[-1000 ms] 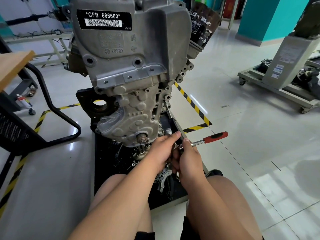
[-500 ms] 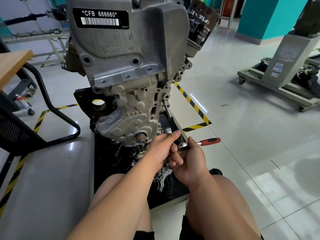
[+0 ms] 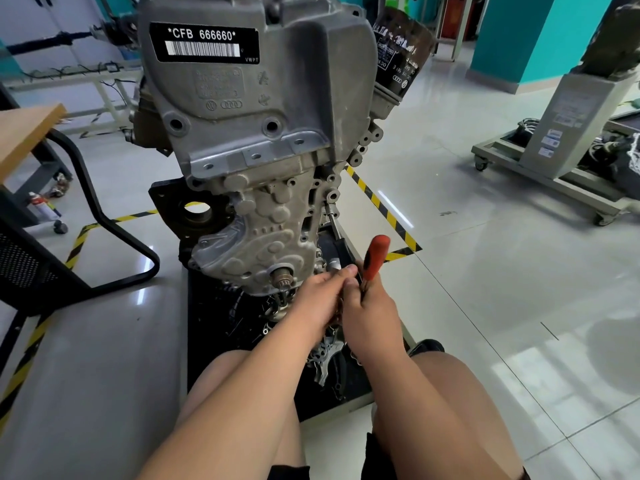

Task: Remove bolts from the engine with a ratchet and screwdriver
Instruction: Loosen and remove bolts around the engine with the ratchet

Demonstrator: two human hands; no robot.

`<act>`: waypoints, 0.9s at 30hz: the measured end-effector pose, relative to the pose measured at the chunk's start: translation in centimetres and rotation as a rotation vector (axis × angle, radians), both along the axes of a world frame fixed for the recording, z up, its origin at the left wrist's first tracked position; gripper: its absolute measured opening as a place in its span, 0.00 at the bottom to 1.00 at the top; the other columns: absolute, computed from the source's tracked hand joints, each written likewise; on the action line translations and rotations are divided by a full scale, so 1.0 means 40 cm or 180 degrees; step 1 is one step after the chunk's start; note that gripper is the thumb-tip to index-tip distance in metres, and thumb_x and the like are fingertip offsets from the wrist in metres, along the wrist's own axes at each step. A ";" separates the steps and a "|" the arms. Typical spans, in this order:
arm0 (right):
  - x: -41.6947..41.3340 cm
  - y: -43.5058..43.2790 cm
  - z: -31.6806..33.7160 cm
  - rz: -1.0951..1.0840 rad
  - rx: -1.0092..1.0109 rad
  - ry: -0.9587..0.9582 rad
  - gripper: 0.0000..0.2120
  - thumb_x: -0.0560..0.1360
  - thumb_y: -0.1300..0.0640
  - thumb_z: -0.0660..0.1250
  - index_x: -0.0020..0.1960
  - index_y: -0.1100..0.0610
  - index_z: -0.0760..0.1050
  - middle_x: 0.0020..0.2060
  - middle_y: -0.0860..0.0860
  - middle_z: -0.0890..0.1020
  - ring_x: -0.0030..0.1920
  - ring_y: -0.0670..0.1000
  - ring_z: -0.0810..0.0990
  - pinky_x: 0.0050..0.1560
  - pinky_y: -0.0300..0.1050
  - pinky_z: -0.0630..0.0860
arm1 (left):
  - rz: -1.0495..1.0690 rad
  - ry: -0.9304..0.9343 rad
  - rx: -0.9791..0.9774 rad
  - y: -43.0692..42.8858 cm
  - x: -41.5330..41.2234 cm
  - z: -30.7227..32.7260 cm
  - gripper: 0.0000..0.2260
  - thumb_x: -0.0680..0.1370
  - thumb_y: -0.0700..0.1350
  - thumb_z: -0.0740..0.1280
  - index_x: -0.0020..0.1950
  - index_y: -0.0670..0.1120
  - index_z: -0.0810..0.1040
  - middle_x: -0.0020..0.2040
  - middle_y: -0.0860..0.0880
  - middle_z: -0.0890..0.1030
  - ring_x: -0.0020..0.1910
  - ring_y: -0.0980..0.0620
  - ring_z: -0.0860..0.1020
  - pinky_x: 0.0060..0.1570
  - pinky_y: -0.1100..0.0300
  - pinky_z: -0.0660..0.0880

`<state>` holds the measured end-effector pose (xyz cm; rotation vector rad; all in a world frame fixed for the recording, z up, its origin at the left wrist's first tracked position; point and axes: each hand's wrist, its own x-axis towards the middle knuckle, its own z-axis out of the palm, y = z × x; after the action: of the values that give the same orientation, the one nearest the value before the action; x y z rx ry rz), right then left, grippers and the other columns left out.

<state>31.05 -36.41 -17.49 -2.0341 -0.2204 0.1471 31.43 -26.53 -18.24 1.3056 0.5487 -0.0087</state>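
right hand (image 3: 372,311) grips ratchet (image 3: 375,259) — handle juts above fist.

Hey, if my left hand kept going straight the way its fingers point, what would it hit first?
Probably the red handle of the ratchet, which the right hand grips just beyond the fingertips of the left hand. Depth is unclear, so the lower edge of the engine might come first.

Engine (image 3: 256,133) stands ahead on a base (image 3: 214,358); table (image 3: 24,133) left of it; trolley (image 3: 554,178) well apart right.
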 end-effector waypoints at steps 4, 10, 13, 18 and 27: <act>0.027 0.014 0.010 -0.0304 0.1041 0.0461 0.09 0.81 0.50 0.57 0.54 0.48 0.76 0.39 0.41 0.80 0.40 0.40 0.77 0.40 0.39 0.71 | -0.0065 0.0117 0.0025 -0.003 -0.005 0.012 0.12 0.77 0.54 0.69 0.39 0.48 0.82 0.32 0.51 0.81 0.31 0.53 0.79 0.33 0.64 0.72; 0.043 0.010 0.019 -0.0489 0.1793 0.1105 0.14 0.81 0.51 0.58 0.38 0.50 0.72 0.26 0.44 0.72 0.27 0.45 0.70 0.30 0.41 0.66 | -0.0160 -0.0020 -0.0053 -0.013 -0.011 0.018 0.11 0.79 0.50 0.66 0.41 0.46 0.79 0.22 0.52 0.74 0.17 0.55 0.70 0.20 0.70 0.63; 0.039 0.011 0.025 -0.0388 0.2154 0.1528 0.16 0.81 0.49 0.58 0.37 0.53 0.70 0.22 0.46 0.70 0.21 0.45 0.68 0.23 0.37 0.65 | -0.0153 -0.0017 -0.0049 -0.016 -0.009 0.019 0.12 0.79 0.51 0.67 0.40 0.45 0.78 0.24 0.50 0.74 0.18 0.53 0.70 0.20 0.67 0.65; 0.035 0.007 0.033 -0.0187 0.3043 0.2272 0.19 0.81 0.46 0.58 0.36 0.54 0.71 0.23 0.50 0.64 0.19 0.47 0.58 0.23 0.38 0.58 | -0.0185 -0.0071 -0.0088 -0.016 -0.014 0.023 0.13 0.79 0.51 0.67 0.36 0.47 0.78 0.25 0.50 0.75 0.18 0.52 0.73 0.18 0.66 0.67; 0.035 -0.003 0.044 0.0431 0.3669 0.2810 0.18 0.81 0.46 0.57 0.39 0.55 0.74 0.23 0.47 0.64 0.17 0.43 0.57 0.17 0.35 0.57 | -0.0234 -0.0084 -0.0115 -0.008 -0.020 0.028 0.11 0.79 0.52 0.67 0.46 0.44 0.78 0.28 0.50 0.78 0.21 0.49 0.77 0.18 0.65 0.70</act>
<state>32.46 -36.51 -15.75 -0.6887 0.1170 0.7779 30.63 -26.83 -17.10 1.2884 0.4759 -0.0617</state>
